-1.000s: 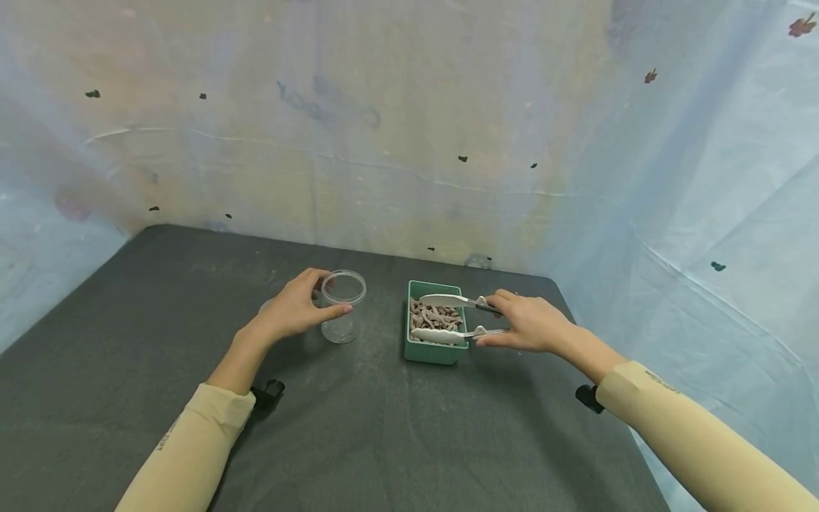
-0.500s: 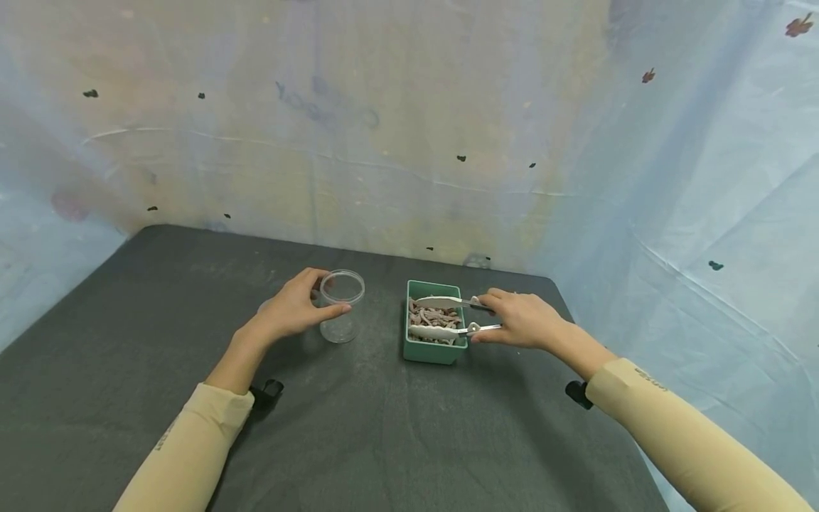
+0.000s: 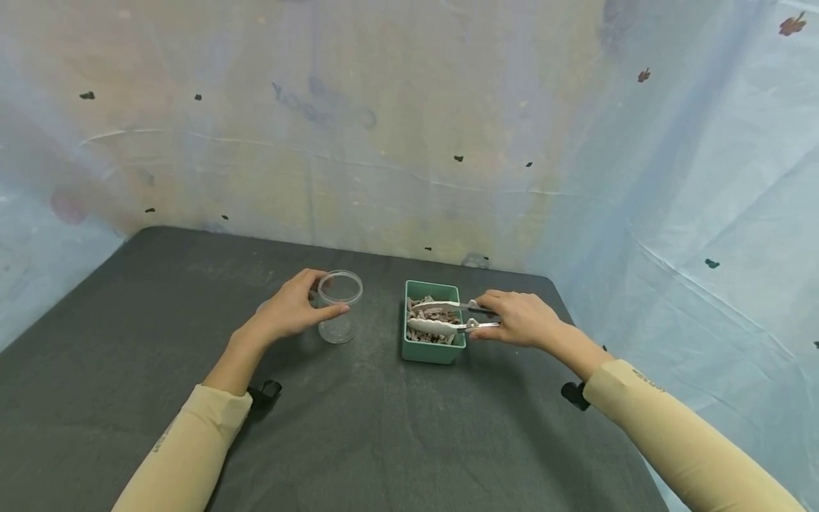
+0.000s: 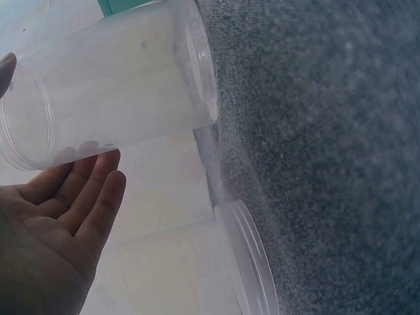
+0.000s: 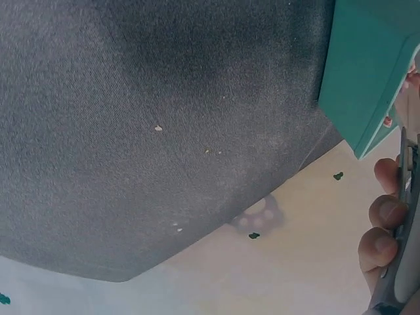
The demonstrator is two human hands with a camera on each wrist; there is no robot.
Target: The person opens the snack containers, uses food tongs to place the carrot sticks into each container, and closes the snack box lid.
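My left hand (image 3: 289, 307) holds a clear plastic jar (image 3: 338, 327) upright on the table, thumb on the near side and fingers on the far side. The jar (image 4: 125, 85) has an uncovered mouth and looks bare inside. In my right hand (image 3: 521, 318) is a pair of tongs (image 3: 435, 326) with pale scalloped tips. Those tips reach inside a green rectangular box (image 3: 430, 353), over and among short greyish-brown sticks (image 3: 441, 315). The right wrist view catches fingers (image 5: 387, 211) curled round the tongs' handle, with the green box (image 5: 367, 65) beyond.
A round whitish lid (image 4: 246, 256) lies on the table near my left hand in the left wrist view. The dark cloth-covered table (image 3: 384, 434) extends toward me. Plastic sheeting (image 3: 358, 142) hangs behind it and along the sides. Small crumbs (image 5: 158, 128) dot the cloth.
The arms of the tongs have come closer together over the sticks, and my right hand has shifted slightly left. My left hand stays on the jar.
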